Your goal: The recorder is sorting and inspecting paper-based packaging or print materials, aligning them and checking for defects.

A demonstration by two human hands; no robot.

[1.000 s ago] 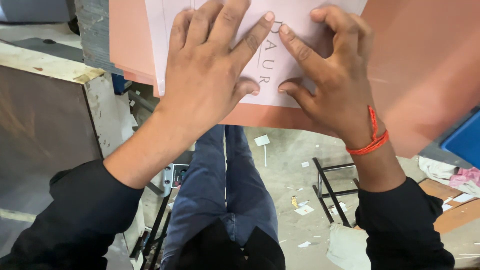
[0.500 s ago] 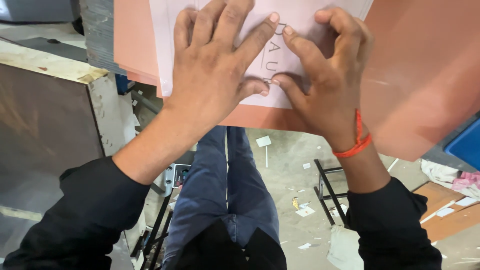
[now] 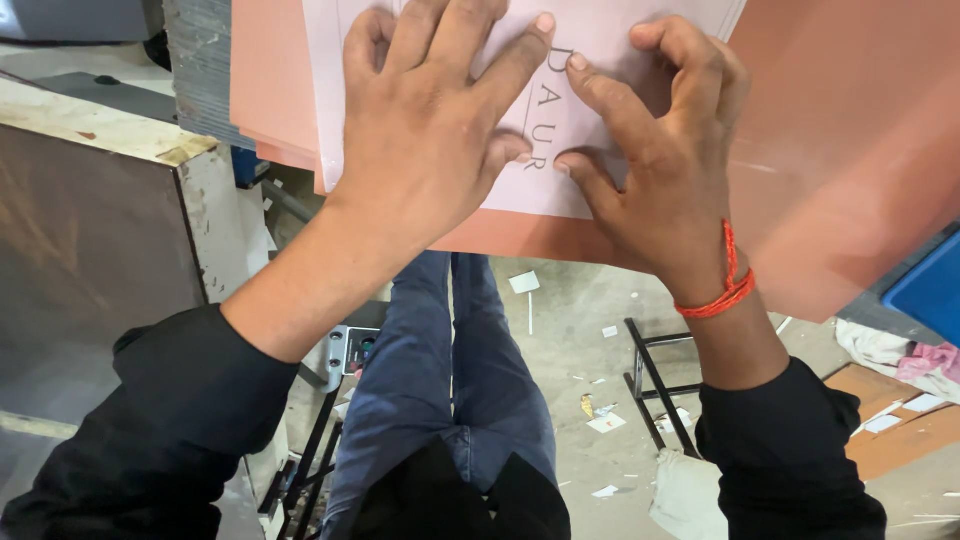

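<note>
A white paper sheet (image 3: 590,120) with printed letters lies on a salmon-pink board (image 3: 850,150). My left hand (image 3: 430,130) rests flat on the sheet's left half, fingers spread and pressing down. My right hand (image 3: 655,160) sits beside it on the right, fingers bent, with the index fingertip and thumb pinching at the paper near the letters. A red thread band (image 3: 725,290) circles my right wrist. Both sleeves are black.
A brown wooden panel with a worn white edge (image 3: 100,220) stands at the left. Below are my blue-jeaned legs (image 3: 440,390), a black metal frame (image 3: 660,390) and paper scraps on a concrete floor. A blue bin (image 3: 930,285) sits at the right.
Both hands have stayed on the sheet. My right fingers have curled in tighter toward the letters, and the view has shifted slightly closer.
</note>
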